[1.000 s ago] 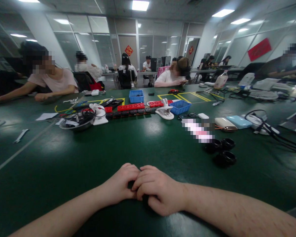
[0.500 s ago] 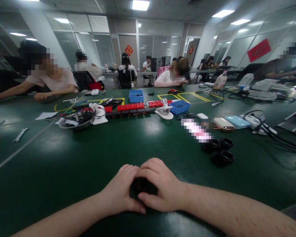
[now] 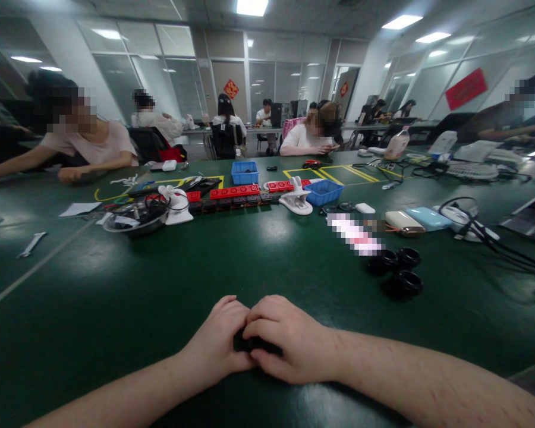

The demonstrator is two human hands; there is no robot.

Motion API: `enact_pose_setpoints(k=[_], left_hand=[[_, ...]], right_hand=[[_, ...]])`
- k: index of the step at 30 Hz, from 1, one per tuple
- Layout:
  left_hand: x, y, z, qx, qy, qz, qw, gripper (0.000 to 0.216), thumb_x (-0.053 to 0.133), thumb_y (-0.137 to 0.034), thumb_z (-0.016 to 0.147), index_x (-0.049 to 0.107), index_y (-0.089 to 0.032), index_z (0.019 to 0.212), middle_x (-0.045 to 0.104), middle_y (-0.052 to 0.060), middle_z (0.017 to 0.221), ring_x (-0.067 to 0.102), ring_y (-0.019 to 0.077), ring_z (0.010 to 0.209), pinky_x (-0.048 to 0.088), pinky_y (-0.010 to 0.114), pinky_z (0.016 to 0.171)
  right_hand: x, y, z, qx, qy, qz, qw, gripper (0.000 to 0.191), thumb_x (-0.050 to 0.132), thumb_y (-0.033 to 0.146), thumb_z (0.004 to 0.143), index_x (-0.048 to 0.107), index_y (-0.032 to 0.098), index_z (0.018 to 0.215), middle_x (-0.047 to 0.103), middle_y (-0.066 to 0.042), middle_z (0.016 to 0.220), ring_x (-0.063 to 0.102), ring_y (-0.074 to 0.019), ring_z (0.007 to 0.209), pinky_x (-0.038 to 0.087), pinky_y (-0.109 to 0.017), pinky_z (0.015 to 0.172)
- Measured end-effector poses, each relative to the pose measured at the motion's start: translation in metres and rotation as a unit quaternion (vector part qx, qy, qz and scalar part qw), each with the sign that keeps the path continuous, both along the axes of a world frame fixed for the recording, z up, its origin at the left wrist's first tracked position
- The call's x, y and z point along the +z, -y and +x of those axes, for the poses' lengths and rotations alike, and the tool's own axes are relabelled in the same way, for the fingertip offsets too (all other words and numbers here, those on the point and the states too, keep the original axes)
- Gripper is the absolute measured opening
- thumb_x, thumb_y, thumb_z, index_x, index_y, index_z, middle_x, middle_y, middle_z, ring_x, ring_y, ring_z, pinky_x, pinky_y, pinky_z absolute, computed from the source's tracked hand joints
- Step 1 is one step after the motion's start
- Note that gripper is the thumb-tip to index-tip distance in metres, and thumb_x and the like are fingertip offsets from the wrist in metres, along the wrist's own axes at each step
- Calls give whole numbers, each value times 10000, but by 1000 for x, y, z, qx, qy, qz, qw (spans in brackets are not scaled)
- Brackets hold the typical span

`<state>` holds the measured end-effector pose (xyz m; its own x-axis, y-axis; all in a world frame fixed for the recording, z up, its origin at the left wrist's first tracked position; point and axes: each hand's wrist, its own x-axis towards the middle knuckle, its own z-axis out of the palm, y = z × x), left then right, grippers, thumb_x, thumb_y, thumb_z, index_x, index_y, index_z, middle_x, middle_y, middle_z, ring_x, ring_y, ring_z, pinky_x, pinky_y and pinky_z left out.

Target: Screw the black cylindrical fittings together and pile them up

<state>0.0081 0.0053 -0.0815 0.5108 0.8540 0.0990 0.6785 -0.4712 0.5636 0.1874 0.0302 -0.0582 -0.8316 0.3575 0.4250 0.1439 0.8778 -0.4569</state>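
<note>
Both of my hands meet over a black object (image 3: 266, 345) low in the middle of the view, close above or on the green table (image 3: 160, 285). My right hand (image 3: 289, 339) curls over it from the right, thumb and fingers wrapped round it. From the left, my left hand (image 3: 218, 333) closes against its side, with the thumb in front. Most of the object is hidden, so its kind does not show. Off to the right stand several black, ring-shaped pieces with open tops (image 3: 409, 282), apart from my hands.
Across the table lie a red-topped power strip (image 3: 234, 191), a metal bowl of cables (image 3: 136, 226), white clip stands (image 3: 296, 202) and blue bins (image 3: 245, 173). A wrench (image 3: 32, 244) is at left, power banks (image 3: 428, 220) and cables at right. Several people sit around.
My right fingers have come down and closed further over the black object, so less of it shows. My left thumb has moved up slightly.
</note>
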Motion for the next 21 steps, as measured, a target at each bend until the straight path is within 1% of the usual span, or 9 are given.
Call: enact_pose_setpoints(k=[2,5,7,9,11,16,18,21], left_hand=[[1,-2,-1,-11,-6,-3,1000,210,674,-178,586,558,-195,761,601,-21,773,565,193,809,246,459,1004],[4,-8,-4,-62,-12,-28,998,211,665,-162,603,571,-197,788,622,-19,844,563,189,871,216,435,1028],[4,-12,-7,-93,-3,-43,995,171,673,-183,632,571,-200,768,626,-24,872,566,177,888,201,413,1039],[3,-15,-10,-106,12,-44,993,152,688,-228,655,559,-196,730,624,-28,853,571,167,879,200,396,1042],[2,-15,-11,-110,20,-44,993,172,697,-263,666,556,-192,733,620,-25,845,571,165,882,198,392,1045],[3,-12,-10,-102,10,-51,993,210,684,-276,685,572,-203,847,614,-10,926,552,177,952,193,411,1055],[5,-11,-9,-96,6,-52,994,279,688,-329,687,568,-203,905,614,4,947,548,191,971,202,424,1054],[7,-9,-7,-71,8,-30,997,403,701,-436,652,556,-199,943,615,30,981,540,222,988,246,444,1032]], right_hand=[[2,-2,0,23,-18,-25,999,167,506,159,739,575,127,888,584,-87,908,523,-166,843,443,-312,781],[2,-3,0,46,-41,-57,996,178,492,132,712,579,125,867,585,-89,900,527,-163,853,447,-306,799],[1,-4,-1,57,-50,-67,995,183,479,121,690,579,131,842,580,-87,890,527,-162,859,445,-308,810],[0,-3,-2,66,-60,-68,994,196,453,108,662,580,137,809,571,-83,879,528,-158,858,445,-307,815],[-2,-2,-3,74,-68,-62,993,212,421,101,642,578,144,777,567,-80,872,531,-153,856,446,-303,814],[-5,-3,-5,85,-76,-40,993,215,387,104,644,574,151,738,575,-77,858,544,-145,859,442,-298,826],[-5,-3,-5,86,-85,-33,992,207,393,119,647,573,155,744,578,-73,854,548,-145,861,438,-301,831],[-3,-1,-4,78,-98,-17,992,218,413,171,664,561,163,825,587,-73,895,538,-162,903,411,-340,870]])
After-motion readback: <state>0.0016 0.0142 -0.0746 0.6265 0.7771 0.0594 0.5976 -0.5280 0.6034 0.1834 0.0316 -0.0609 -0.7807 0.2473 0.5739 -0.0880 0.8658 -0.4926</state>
